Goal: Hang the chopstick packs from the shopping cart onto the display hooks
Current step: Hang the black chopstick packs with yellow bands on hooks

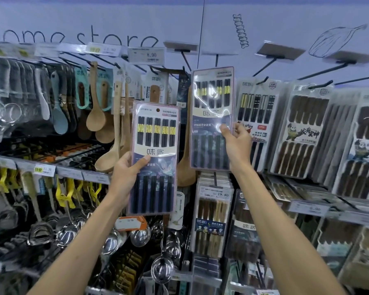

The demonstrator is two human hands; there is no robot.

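Pale blue wall panel [222, 28] with "Home store" lettering [77, 37], wooden spoons [95, 116], steel ladles [140, 235] below

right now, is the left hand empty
No, the left hand grips a chopstick pack by its side, while the right hand holds a second pack higher up.

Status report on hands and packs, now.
Left hand grips one chopstick pack, held low. Right hand holds second pack, raised to the hook above. Hook tip hidden; hung or not, cannot tell.
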